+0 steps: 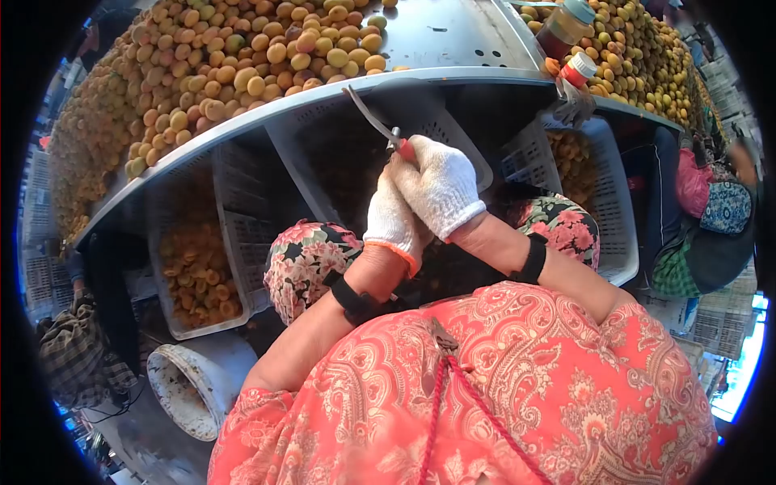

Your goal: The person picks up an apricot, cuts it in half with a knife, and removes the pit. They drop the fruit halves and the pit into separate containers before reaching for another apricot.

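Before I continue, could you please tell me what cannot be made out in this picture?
All in the head view:
Red handle: its rear, hidden by the gloved right hand and left hand.
Middle crate: its contents, unclear in deep shadow.
Fruit heap: its far end, cut off by the picture's top edge.
Red-and-white bottle: any label writing, too small.

White gloves (437,186), one orange-cuffed; black wristbands (531,259); coral paisley top (566,372); dark floral legwear (303,263).
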`<action>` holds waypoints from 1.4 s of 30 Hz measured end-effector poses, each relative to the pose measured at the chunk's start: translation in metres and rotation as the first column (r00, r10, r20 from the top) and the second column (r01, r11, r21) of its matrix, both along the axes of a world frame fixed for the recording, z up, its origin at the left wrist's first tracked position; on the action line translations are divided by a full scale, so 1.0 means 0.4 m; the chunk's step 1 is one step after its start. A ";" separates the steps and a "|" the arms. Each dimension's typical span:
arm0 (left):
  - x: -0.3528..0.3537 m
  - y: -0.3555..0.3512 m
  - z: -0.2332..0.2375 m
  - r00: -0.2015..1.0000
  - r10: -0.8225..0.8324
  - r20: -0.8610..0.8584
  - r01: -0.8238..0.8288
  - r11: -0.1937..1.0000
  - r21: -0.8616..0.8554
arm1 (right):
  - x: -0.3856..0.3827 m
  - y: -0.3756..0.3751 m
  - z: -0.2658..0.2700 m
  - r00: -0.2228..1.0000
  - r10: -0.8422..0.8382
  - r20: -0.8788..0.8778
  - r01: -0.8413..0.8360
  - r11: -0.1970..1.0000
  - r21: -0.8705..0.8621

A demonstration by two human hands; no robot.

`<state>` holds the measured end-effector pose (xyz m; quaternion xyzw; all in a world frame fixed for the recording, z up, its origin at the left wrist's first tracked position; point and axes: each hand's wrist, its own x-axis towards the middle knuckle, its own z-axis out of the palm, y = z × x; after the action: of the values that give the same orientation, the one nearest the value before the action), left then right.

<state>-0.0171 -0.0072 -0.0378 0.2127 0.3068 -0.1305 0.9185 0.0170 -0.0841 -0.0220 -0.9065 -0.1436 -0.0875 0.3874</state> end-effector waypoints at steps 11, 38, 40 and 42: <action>-0.024 0.108 -0.012 0.999 -0.041 -0.033 0.033 0.976 -0.215 | 0.024 0.076 -0.015 0.965 0.249 0.083 -0.255 0.964 0.077; -0.039 0.180 0.035 0.833 -0.212 0.511 -0.087 0.862 0.499 | -0.092 -0.084 0.105 0.809 0.453 -0.375 -0.363 0.887 0.286; -0.039 0.178 0.037 0.829 -0.203 0.521 -0.103 0.861 0.499 | -0.090 -0.084 0.092 0.820 0.443 -0.362 -0.369 0.893 0.256; -0.043 0.175 0.039 0.826 -0.196 0.528 -0.116 0.858 0.500 | -0.092 -0.081 0.090 0.831 0.432 -0.349 -0.372 0.900 0.228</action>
<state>-0.0342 0.0628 -0.0221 0.4842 0.0415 0.0044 0.8740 -0.0198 -0.1166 0.0138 -0.8226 -0.2441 0.1683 0.4852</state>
